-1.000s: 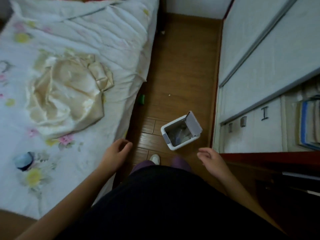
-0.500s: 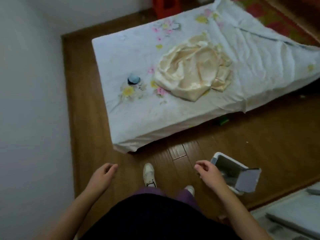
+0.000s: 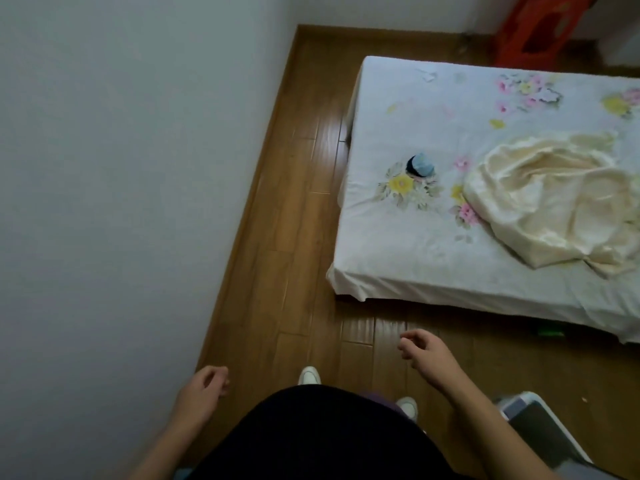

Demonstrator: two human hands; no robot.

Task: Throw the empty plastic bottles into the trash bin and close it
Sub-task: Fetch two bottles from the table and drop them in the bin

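The white trash bin [image 3: 526, 398] stands on the wooden floor at the bottom right, partly cut off by my right arm; its lid position is hard to tell. My right hand [image 3: 424, 351] hangs over the floor in front of the bed, fingers loosely curled, holding nothing. My left hand [image 3: 204, 393] is low near the wall, fingers apart and empty. A small green object [image 3: 550, 331] lies on the floor under the bed's edge. No plastic bottle is clearly visible.
A low bed [image 3: 433, 265] with a floral white sheet fills the right side, with a cream satin cloth [image 3: 554, 199] and a small blue-and-black object [image 3: 420, 165] on it. A white wall [image 3: 121, 168] is at left. A red item [image 3: 540, 26] stands in the far corner.
The view has swung left: the bed moved to the right, the wall now fills the left, and the bin slid to the bottom right corner. Both hands stay empty.
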